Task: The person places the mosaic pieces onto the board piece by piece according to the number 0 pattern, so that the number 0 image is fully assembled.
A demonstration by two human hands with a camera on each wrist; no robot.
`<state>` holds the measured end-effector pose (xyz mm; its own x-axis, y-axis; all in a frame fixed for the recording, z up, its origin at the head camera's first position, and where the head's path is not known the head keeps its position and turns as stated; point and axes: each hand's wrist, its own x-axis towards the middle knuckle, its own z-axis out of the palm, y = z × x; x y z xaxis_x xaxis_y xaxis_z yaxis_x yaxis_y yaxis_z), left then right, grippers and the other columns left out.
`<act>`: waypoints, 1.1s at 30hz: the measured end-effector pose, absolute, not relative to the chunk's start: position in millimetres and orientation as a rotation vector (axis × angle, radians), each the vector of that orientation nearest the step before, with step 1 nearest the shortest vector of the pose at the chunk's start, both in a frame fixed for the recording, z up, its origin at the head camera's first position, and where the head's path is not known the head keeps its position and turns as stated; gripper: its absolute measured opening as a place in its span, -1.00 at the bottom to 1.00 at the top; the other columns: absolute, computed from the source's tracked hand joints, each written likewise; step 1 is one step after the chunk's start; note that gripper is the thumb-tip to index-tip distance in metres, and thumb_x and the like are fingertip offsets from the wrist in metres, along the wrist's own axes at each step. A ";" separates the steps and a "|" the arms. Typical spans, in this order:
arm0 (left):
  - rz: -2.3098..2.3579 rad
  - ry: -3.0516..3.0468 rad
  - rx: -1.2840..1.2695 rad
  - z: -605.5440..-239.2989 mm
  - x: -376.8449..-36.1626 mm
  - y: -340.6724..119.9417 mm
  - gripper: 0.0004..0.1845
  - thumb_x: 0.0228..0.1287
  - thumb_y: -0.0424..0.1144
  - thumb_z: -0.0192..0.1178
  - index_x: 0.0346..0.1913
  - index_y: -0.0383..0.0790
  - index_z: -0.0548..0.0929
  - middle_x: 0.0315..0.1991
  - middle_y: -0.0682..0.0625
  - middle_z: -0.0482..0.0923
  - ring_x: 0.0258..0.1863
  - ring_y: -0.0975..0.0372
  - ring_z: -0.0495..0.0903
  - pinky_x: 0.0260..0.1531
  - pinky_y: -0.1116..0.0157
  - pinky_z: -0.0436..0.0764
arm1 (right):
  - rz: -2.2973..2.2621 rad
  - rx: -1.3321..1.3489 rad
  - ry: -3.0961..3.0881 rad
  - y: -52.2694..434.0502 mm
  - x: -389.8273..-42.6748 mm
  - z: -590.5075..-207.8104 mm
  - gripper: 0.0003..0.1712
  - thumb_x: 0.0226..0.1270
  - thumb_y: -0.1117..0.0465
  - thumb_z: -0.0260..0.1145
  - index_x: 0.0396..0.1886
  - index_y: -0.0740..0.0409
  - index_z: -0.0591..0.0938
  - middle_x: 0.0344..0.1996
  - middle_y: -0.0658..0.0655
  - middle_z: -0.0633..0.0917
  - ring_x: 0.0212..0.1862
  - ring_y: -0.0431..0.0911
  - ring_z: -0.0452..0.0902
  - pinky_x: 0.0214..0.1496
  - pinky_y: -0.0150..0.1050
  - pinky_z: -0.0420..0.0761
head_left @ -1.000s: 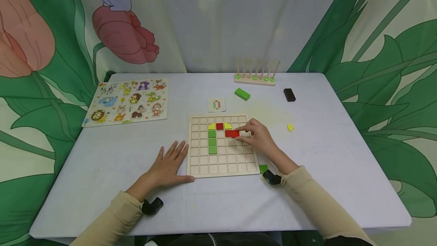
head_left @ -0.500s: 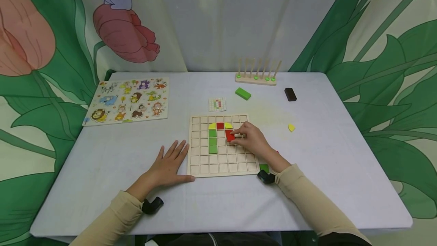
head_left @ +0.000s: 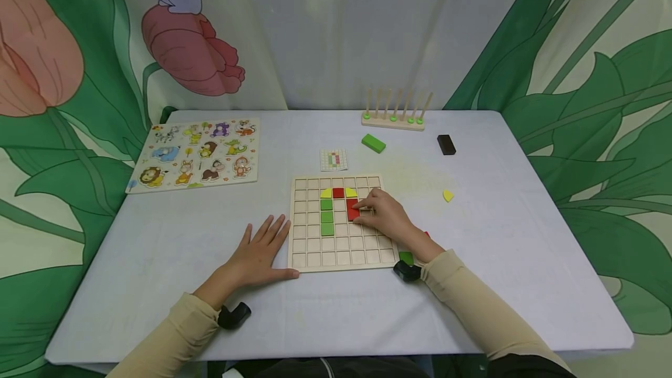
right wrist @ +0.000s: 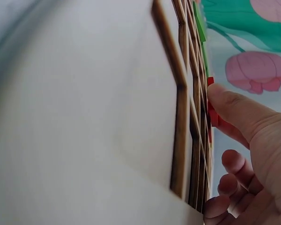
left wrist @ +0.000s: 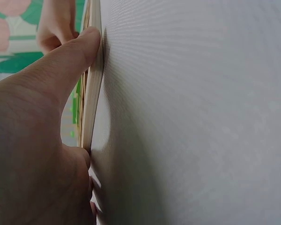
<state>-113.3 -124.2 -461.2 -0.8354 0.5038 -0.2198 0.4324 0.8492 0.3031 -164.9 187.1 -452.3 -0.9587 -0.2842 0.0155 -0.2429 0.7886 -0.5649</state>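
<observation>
A red block (head_left: 353, 209) was held on the grid board (head_left: 315, 252) by the right hand (head_left: 385, 214), fingertips pinching its right edge; it lay upright across two cells, just below the red square (head_left: 338, 193) of the top row and right of the green column (head_left: 326, 217); a second ago the same block had lain crosswise, so it had been turned a quarter and drawn closer to the green column, which was judged to mean it was being fitted into its cells and was nearly seated. The left hand (head_left: 257, 255) was kept flat and spread on the worktop (head_left: 472, 284), thumb pressed against the board's left edge (left wrist: 94, 84), unmoved throughout. Farther out, a pattern card (head_left: 333, 160), a green block (head_left: 373, 143), a dark block (head_left: 445, 144), a yellow piece (head_left: 447, 195), a peg rack (head_left: 394, 121) and an animal puzzle (head_left: 195, 155) were left where they had been. The block's right side was covered by the fingers; whether it sat fully in the cells could not be told; a green piece (head_left: 406, 257) and a scrap of red by the wrist were partly hidden; both wrist views were too oblique to show more.
</observation>
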 end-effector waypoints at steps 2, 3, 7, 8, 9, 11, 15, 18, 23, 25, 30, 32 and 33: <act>0.351 2.734 0.710 -460.8 -113.2 -124.3 0.16 -0.02 0.47 0.11 0.51 -0.13 -0.08 0.54 -0.08 -0.19 0.52 -0.05 -0.23 0.34 -0.30 -0.18 | -0.884 -0.428 2.906 186.9 -165.1 -452.8 -0.59 0.03 -0.03 0.47 -0.12 0.05 0.74 -0.39 0.01 0.49 -0.40 -0.17 0.31 -0.38 -0.36 0.31; 0.353 2.733 0.707 -460.5 -113.2 -124.1 0.16 -0.02 0.47 0.11 0.51 -0.12 -0.08 0.54 -0.08 -0.20 0.53 -0.05 -0.24 0.34 -0.29 -0.19 | -0.880 -0.428 2.907 186.9 -165.2 -453.2 -0.59 0.02 -0.03 0.47 -0.13 0.04 0.74 -0.40 0.01 0.49 -0.40 -0.17 0.31 -0.38 -0.36 0.31; 0.359 2.732 0.705 -459.6 -112.9 -124.1 0.17 -0.03 0.47 0.11 0.51 -0.13 -0.07 0.54 -0.09 -0.18 0.52 -0.06 -0.23 0.33 -0.30 -0.18 | -0.867 -0.430 2.906 187.1 -165.3 -455.0 -0.58 0.01 -0.04 0.48 -0.12 0.02 0.74 -0.40 0.00 0.47 -0.39 -0.18 0.30 -0.40 -0.37 0.31; 0.359 2.735 0.706 -459.4 -112.8 -124.2 0.17 -0.03 0.47 0.11 0.50 -0.14 -0.07 0.54 -0.09 -0.18 0.52 -0.06 -0.22 0.33 -0.31 -0.18 | -0.866 -0.431 2.906 187.1 -165.2 -455.2 -0.58 0.00 -0.04 0.49 -0.12 0.01 0.74 -0.40 0.00 0.47 -0.39 -0.18 0.30 -0.40 -0.37 0.31; 0.359 2.737 0.707 -459.2 -112.7 -124.3 0.17 -0.03 0.47 0.11 0.50 -0.14 -0.06 0.54 -0.09 -0.17 0.52 -0.06 -0.22 0.33 -0.31 -0.17 | -0.868 -0.434 2.905 187.1 -165.1 -455.3 -0.58 0.00 -0.03 0.49 -0.12 0.01 0.74 -0.40 0.00 0.46 -0.39 -0.18 0.29 -0.40 -0.37 0.31; 0.359 2.744 0.711 -459.2 -112.4 -124.6 0.16 -0.03 0.47 0.12 0.50 -0.15 -0.05 0.54 -0.10 -0.16 0.52 -0.07 -0.21 0.33 -0.31 -0.16 | -0.867 -0.431 2.903 187.0 -164.7 -455.1 -0.57 -0.01 -0.04 0.49 -0.11 0.01 0.73 -0.40 -0.01 0.45 -0.39 -0.18 0.29 -0.41 -0.37 0.31; 0.357 2.749 0.717 -459.5 -112.4 -124.3 0.16 -0.03 0.47 0.11 0.50 -0.14 -0.05 0.54 -0.09 -0.16 0.52 -0.06 -0.20 0.33 -0.31 -0.16 | -0.865 -0.427 2.902 186.7 -164.1 -454.6 -0.57 0.00 -0.05 0.49 -0.11 0.01 0.73 -0.41 -0.01 0.45 -0.40 -0.17 0.29 -0.41 -0.36 0.32; 0.353 2.748 0.717 -459.3 -112.7 -124.4 0.16 -0.03 0.47 0.11 0.50 -0.13 -0.07 0.54 -0.08 -0.18 0.52 -0.05 -0.22 0.34 -0.30 -0.17 | -0.867 -0.426 2.905 186.5 -164.0 -454.4 -0.57 0.00 -0.05 0.49 -0.11 0.00 0.73 -0.41 -0.01 0.45 -0.40 -0.17 0.29 -0.40 -0.36 0.32; 0.355 2.747 0.716 -459.3 -113.1 -125.0 0.16 -0.03 0.46 0.12 0.50 -0.14 -0.07 0.54 -0.09 -0.19 0.52 -0.05 -0.22 0.34 -0.30 -0.17 | -0.896 -0.430 2.912 185.9 -162.7 -452.1 -0.56 -0.01 -0.04 0.49 -0.10 0.00 0.73 -0.40 0.01 0.46 -0.39 -0.18 0.30 -0.39 -0.37 0.32; 0.360 2.745 0.713 -459.9 -113.2 -125.0 0.17 -0.03 0.47 0.12 0.50 -0.14 -0.07 0.54 -0.09 -0.19 0.52 -0.06 -0.22 0.34 -0.30 -0.18 | -0.922 -0.430 2.907 185.2 -161.9 -450.4 -0.55 -0.01 -0.04 0.50 -0.09 0.00 0.73 -0.40 0.03 0.47 -0.39 -0.18 0.29 -0.38 -0.37 0.31; 0.362 2.735 0.700 -460.2 -113.0 -124.9 0.17 -0.03 0.48 0.10 0.51 -0.13 -0.07 0.54 -0.09 -0.18 0.52 -0.06 -0.23 0.33 -0.31 -0.19 | -0.999 -0.404 2.879 182.4 -160.6 -444.0 -0.54 -0.02 -0.02 0.50 -0.08 -0.02 0.72 -0.39 0.06 0.47 -0.38 -0.15 0.31 -0.38 -0.36 0.32; 0.359 2.733 0.698 -460.0 -113.0 -125.0 0.17 -0.04 0.48 0.10 0.51 -0.13 -0.07 0.54 -0.09 -0.19 0.52 -0.06 -0.23 0.33 -0.31 -0.18 | -1.012 -0.389 2.879 181.8 -160.5 -441.0 -0.53 -0.04 -0.02 0.51 -0.07 -0.01 0.72 -0.39 0.07 0.46 -0.37 -0.14 0.31 -0.38 -0.34 0.31; 0.357 2.733 0.700 -459.7 -112.9 -124.9 0.17 -0.03 0.49 0.09 0.51 -0.13 -0.07 0.54 -0.09 -0.19 0.52 -0.06 -0.23 0.33 -0.31 -0.18 | -1.011 -0.379 2.884 181.8 -160.7 -439.7 -0.53 -0.04 -0.02 0.52 -0.07 0.00 0.72 -0.39 0.06 0.46 -0.37 -0.14 0.31 -0.38 -0.34 0.31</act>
